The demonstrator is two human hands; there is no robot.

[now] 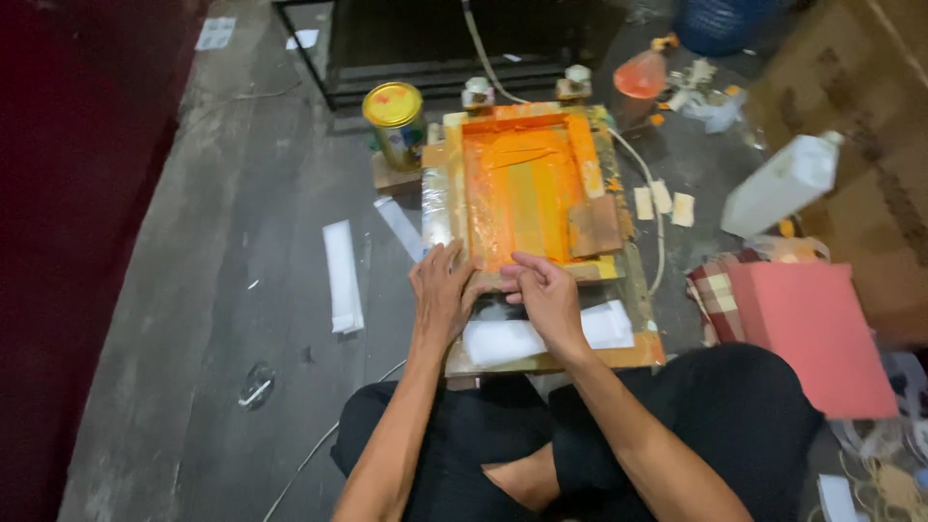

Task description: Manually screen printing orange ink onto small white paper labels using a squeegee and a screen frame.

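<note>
A wooden screen-printing frame (454,184) smeared with orange ink lies on a board on the floor in front of my crossed legs. A wooden squeegee block (594,226) rests on the frame's right side. My left hand (440,295) presses flat on the frame's near edge, fingers spread. My right hand (546,295) pinches the same near edge beside it. Under both hands lies a white sheet (541,336) on the board.
A yellow-lidded tin (394,121) stands left of the frame. White strips (342,275) lie on the floor to the left. To the right are a white plastic jug (779,184), a red pad (817,329) on checked cloth, and an orange cup (640,75).
</note>
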